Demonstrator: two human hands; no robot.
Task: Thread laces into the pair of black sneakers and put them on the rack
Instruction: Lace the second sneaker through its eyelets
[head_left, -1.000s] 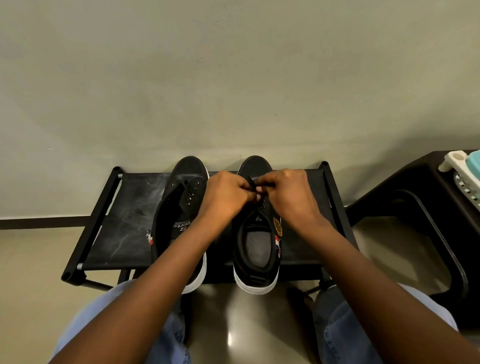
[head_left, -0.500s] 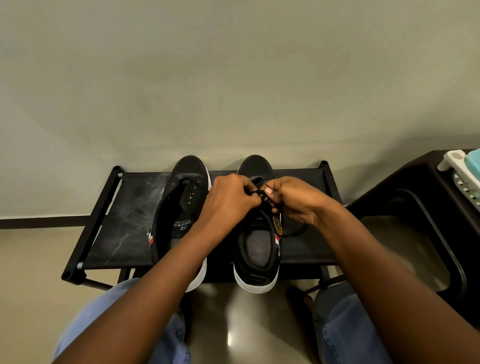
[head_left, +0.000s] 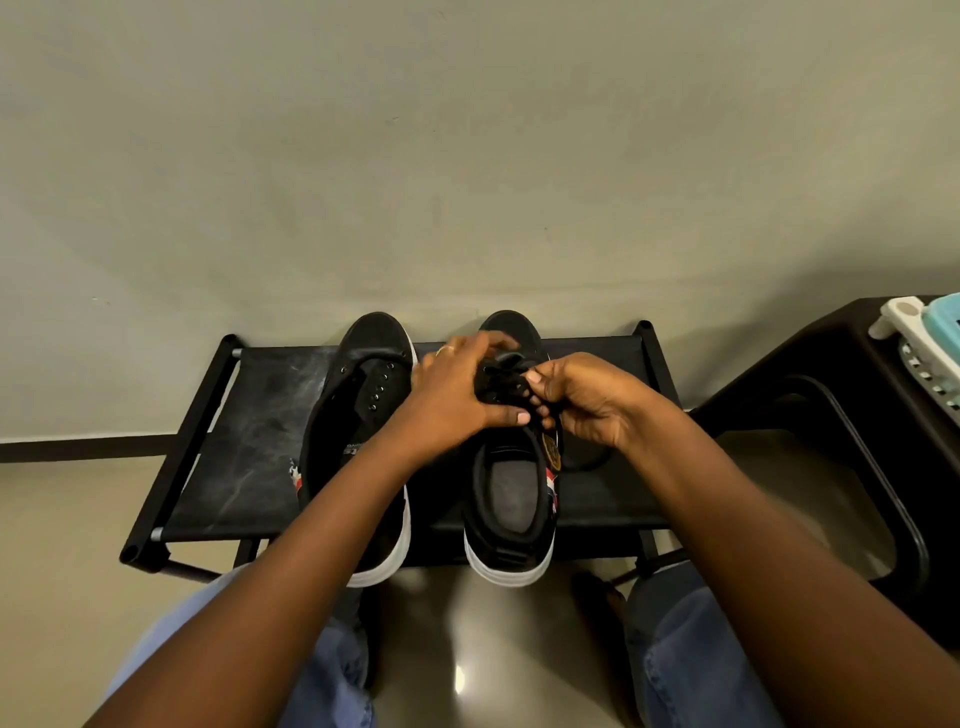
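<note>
Head view, hands (head_left: 519, 395) hiding lace (head_left: 582, 462), probably pinched

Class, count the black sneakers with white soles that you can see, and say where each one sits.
2. The unlaced black sneaker lies on the black fabric rack, left; the black sneaker being laced stands beside it, right, under both hands. None seems hidden.

A low black rack (head_left: 244, 447) with a scuffed fabric top stands on the floor (head_left: 62, 545) against a wall, carrying two black sneakers: one (head_left: 363, 395) under the left hand (head_left: 457, 400), one (head_left: 511, 499) below both hands.
</note>
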